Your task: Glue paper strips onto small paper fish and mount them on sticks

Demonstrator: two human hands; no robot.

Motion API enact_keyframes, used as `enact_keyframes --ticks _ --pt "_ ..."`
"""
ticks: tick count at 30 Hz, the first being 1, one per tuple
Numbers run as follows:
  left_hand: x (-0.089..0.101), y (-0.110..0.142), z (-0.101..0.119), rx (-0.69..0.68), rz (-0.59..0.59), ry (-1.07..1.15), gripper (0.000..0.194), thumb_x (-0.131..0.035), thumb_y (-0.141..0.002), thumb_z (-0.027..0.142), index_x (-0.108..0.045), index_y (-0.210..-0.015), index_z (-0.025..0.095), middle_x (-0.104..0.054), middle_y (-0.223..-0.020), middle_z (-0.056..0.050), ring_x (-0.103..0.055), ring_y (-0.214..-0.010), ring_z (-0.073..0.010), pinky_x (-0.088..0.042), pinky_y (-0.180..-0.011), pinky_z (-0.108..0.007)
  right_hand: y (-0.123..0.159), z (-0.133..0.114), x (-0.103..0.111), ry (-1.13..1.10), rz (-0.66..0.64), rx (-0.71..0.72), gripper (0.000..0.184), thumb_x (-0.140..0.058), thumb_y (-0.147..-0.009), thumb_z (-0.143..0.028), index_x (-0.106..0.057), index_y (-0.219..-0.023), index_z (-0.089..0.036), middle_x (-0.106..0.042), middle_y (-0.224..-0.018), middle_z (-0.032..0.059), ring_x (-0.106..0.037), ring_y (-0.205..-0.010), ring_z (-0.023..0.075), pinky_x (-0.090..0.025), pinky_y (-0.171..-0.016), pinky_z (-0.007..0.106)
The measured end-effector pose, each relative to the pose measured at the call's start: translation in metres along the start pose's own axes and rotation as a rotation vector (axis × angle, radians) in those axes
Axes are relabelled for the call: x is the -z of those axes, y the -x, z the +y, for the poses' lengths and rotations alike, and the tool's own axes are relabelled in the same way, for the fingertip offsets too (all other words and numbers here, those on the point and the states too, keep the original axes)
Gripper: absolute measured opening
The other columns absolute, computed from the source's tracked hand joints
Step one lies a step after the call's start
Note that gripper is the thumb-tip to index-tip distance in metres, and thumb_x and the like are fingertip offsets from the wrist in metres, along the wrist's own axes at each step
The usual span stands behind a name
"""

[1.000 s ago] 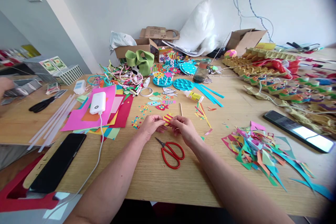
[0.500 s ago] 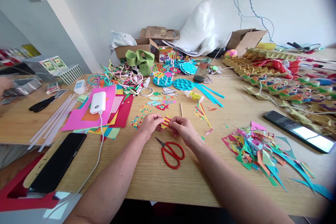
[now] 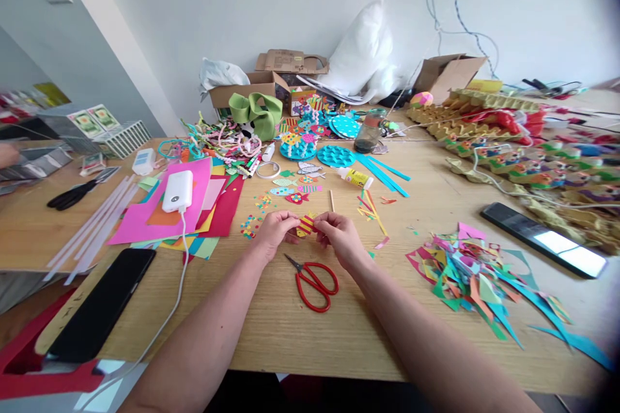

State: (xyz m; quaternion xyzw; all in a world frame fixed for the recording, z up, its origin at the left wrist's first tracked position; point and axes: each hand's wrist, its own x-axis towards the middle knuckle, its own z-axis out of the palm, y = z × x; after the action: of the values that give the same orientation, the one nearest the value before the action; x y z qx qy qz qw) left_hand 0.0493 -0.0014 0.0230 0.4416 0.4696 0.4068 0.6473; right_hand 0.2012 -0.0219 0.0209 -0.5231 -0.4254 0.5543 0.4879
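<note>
Currently, the left hand (image 3: pixel 277 232) and right hand (image 3: pixel 338 233) pinch opposite edges of a yellow-and-red striped paper fish (image 3: pixel 305 226), just beyond the red-handled scissors (image 3: pixel 317 287). Pulling the hands apart (thin paper, presumably) could tear it; squeezing hard could crease it. The grip covers both edges, the underside is hidden, and whether the stripes are stuck fast is unclear.

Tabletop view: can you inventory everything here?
Striped paper fish: one, yellow and red, centre
Loose paper fish: several, mixed, beyond it
Near scissors: one, red-handled, centre front
Yellow-labelled bottle: one, yellow, centre
Phones: two, black, left and right
Corded device: one, white, left
Paper sheets: several, mixed, left
Paper scraps: many, mixed, right
Egg cartons: several, mostly tan, right
Cardboard boxes: several, brown, back
Craft pieces: many, mixed, back
Left hand, right hand: one each, bare, pinching striped paper fish
</note>
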Motion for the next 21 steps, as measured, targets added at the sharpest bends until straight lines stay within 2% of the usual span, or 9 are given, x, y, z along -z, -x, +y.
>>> enact_keyframes --ticks 5,12,18,21 --pt "0.0011 0.0007 0.002 0.015 0.021 0.019 0.015 -0.066 -0.06 0.024 -0.06 -0.07 0.014 -0.066 -0.061 -0.002 -0.062 -0.054 -0.0154 -0.05 -0.046 -0.025 0.0001 -0.0015 -0.0015 -0.023 0.002 0.006 0.012 -0.06 -0.06 -0.028 -0.056 -0.06 -0.017 -0.052 -0.043 -0.0047 -0.045 -0.037 0.0077 -0.034 -0.035 0.019" --pt "0.0028 0.0008 0.0012 0.083 -0.124 0.004 0.022 -0.068 -0.063 0.023 -0.063 -0.081 0.011 -0.072 -0.077 -0.01 -0.066 -0.061 -0.0162 -0.051 -0.049 -0.023 -0.0032 -0.0014 -0.0002 -0.102 0.091 0.021 0.013 -0.06 -0.06 -0.029 -0.057 -0.065 -0.017 -0.053 -0.046 -0.0045 -0.046 -0.038 0.0074 -0.035 -0.033 0.017" --pt "0.0035 -0.0013 -0.0001 0.084 -0.068 0.035 0.021 -0.067 -0.063 0.02 -0.062 -0.082 0.011 -0.072 -0.075 -0.01 -0.066 -0.058 -0.0149 -0.049 -0.047 -0.021 -0.0031 -0.0032 0.0008 -0.078 0.07 -0.001 0.016 -0.061 -0.061 -0.031 -0.058 -0.067 -0.016 -0.058 -0.056 -0.0019 -0.047 -0.041 0.0071 -0.035 -0.034 0.017" --pt "0.0028 -0.0012 0.001 0.092 -0.04 0.039 0.02 -0.065 -0.063 0.02 -0.061 -0.08 0.011 -0.072 -0.075 -0.01 -0.066 -0.056 -0.0147 -0.048 -0.044 -0.02 -0.0035 -0.0031 0.0028 -0.047 0.122 0.016 0.019 -0.059 -0.064 -0.033 -0.06 -0.072 -0.016 -0.06 -0.064 0.0005 -0.051 -0.048 0.0091 -0.037 -0.037 0.019"
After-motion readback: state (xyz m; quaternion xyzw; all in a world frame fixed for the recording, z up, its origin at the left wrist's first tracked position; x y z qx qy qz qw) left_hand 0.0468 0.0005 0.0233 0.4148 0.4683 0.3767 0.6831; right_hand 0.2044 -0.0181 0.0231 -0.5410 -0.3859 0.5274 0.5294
